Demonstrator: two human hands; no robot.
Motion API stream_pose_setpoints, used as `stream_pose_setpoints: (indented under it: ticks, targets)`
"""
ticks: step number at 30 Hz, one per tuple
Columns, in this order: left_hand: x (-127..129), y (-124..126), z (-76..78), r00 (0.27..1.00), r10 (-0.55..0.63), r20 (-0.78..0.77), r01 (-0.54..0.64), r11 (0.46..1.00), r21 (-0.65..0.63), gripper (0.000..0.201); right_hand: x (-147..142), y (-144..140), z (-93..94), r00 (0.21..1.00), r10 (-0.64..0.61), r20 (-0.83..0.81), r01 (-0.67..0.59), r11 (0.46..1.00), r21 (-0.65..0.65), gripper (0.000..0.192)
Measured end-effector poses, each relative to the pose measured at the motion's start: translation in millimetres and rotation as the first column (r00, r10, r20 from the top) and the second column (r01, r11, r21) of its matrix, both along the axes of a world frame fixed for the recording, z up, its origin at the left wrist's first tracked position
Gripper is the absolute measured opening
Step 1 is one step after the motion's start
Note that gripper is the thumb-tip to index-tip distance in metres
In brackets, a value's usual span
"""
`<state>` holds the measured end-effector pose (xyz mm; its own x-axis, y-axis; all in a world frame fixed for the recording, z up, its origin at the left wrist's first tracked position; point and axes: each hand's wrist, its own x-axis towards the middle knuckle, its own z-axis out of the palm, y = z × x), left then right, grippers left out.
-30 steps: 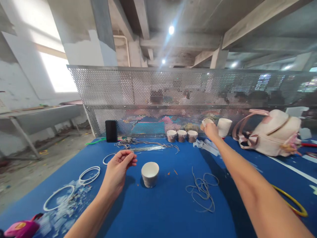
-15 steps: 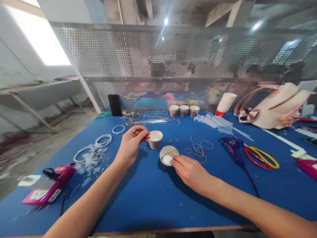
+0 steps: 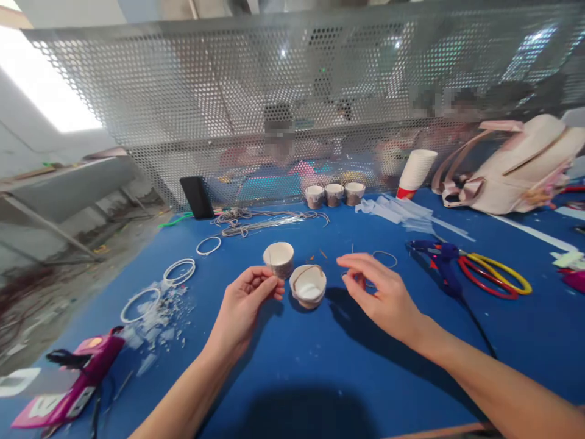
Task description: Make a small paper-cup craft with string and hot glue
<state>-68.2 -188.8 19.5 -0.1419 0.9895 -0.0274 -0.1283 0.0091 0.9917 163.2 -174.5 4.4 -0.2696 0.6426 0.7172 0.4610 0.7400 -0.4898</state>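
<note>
Two small paper cups stand side by side on the blue table (image 3: 292,372): one (image 3: 278,258) farther back, the other (image 3: 309,285) nearer, with a brownish strand along its rim. My left hand (image 3: 244,308) sits just left of them, thumb and forefinger pinched on what looks like a thin strand rising in front of the farther cup. My right hand (image 3: 384,292) hovers to the right of the nearer cup, fingers spread and holding nothing, over loops of grey cord (image 3: 381,257).
Three small cups (image 3: 333,194), a cup stack (image 3: 417,171) and a black phone (image 3: 196,196) line the perforated screen (image 3: 183,110), with people behind it. Blue glue gun (image 3: 439,259), red and yellow rings (image 3: 496,277), pink bag (image 3: 521,164) right; white rings (image 3: 178,268), pink glue gun (image 3: 68,390) left.
My right hand brought a cup from the far stack, set it beside the first cup and let go. My view tilted down and my left hand moved nearer the cups.
</note>
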Motion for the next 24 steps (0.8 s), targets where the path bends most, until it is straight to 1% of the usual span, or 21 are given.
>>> stream_pose_setpoints:
  ticks: [2, 4, 6, 8, 10, 12, 14, 16, 19, 21, 24]
  targets:
    - [1, -3, 0.7, 0.999, -0.028, -0.022, 0.028, 0.999, 0.016, 0.024, 2, 4, 7.5, 0.997, -0.075, -0.007, 0.075, 0.990, 0.116, 0.022]
    - [2, -5, 3.0, 0.995, -0.062, -0.077, 0.065, 0.997, 0.040, 0.020, 2, 9, 16.0, 0.993, -0.113, 0.039, 0.102, 0.969, 0.223, 0.030]
    - [4, -5, 7.7, 0.982, -0.088, -0.165, 0.100, 0.993, 0.067, 0.016, -2, 15, 24.7, 0.990, -0.091, 0.108, 0.057, 0.958, 0.281, 0.037]
    - [7, -4, 14.5, 0.959, -0.095, -0.265, 0.124, 0.988, 0.093, 0.014, -8, 19, 32.6, 0.986, -0.027, 0.164, -0.023, 0.956, 0.292, 0.040]
    - [9, -2, 21.4, 0.933, -0.089, -0.348, 0.132, 0.986, 0.101, 0.014, -14, 23, 38.2, 0.980, 0.082, 0.183, -0.128, 0.959, 0.252, 0.037]
    - [11, 0, 25.8, 0.911, -0.079, -0.404, 0.127, 0.988, 0.092, 0.014, -19, 25, 40.8, 0.970, 0.194, 0.147, -0.218, 0.960, 0.176, 0.031]
    - [11, 2, 26.1, 0.898, -0.070, -0.434, 0.115, 0.990, 0.078, 0.014, -21, 28, 40.3, 0.962, 0.255, 0.102, -0.266, 0.958, 0.107, 0.026]
    - [10, 3, 22.6, 0.891, -0.069, -0.448, 0.111, 0.992, 0.068, 0.014, -21, 31, 37.6, 0.962, 0.256, 0.099, -0.263, 0.963, 0.055, 0.023]
    - [8, 5, 14.7, 0.880, -0.082, -0.469, 0.116, 0.992, 0.044, 0.012, -20, 37, 32.1, 0.963, 0.229, 0.144, -0.231, 0.973, -0.004, 0.023]
    - [6, 5, 10.4, 0.868, -0.094, -0.487, 0.127, 0.991, 0.035, 0.012, -21, 38, 29.5, 0.962, 0.216, 0.168, -0.217, 0.976, -0.014, 0.024]
    - [4, 6, 7.2, 0.861, -0.102, -0.499, 0.143, 0.989, 0.045, 0.012, -23, 37, 29.6, 0.956, 0.227, 0.183, -0.229, 0.973, -0.010, 0.025]
